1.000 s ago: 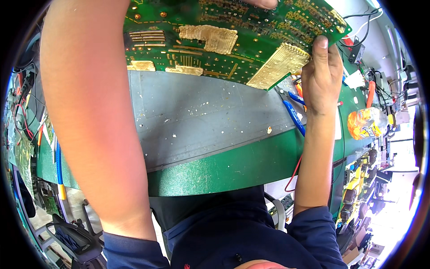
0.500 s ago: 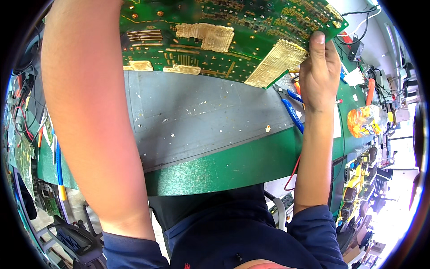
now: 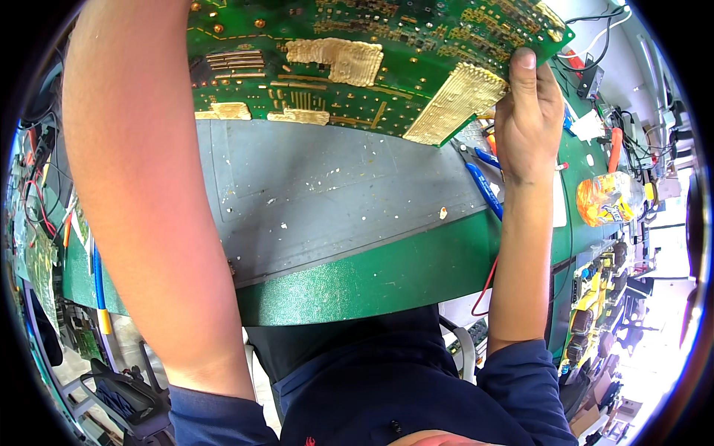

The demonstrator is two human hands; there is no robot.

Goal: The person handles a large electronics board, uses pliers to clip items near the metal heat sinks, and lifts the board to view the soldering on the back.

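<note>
A large green circuit board (image 3: pixel 409 70) is raised and tilted above the work mat, its underside of solder joints and pale gold ridged patches turned toward me. At the board's right edge, my right hand (image 3: pixel 529 126) is closed on it, thumb across the near face and fingers behind. My left forearm (image 3: pixel 137 186) reaches up past the board's left side; the left hand lies beyond the top of the picture. Just below my right hand, blue-handled pliers (image 3: pixel 486 189) lie on the mat.
A grey mat (image 3: pixel 335 193) with scattered crumbs covers part of the green tabletop (image 3: pixel 372 279). On the right stand an orange-labelled plastic bottle (image 3: pixel 606 199) and tangled cables (image 3: pixel 632 130). Another board with yellow parts (image 3: pixel 584 312) sits lower right. A black chair (image 3: pixel 123 401) is lower left.
The board has shifted slightly left with both arms. My right hand keeps the same hold on its edge.
</note>
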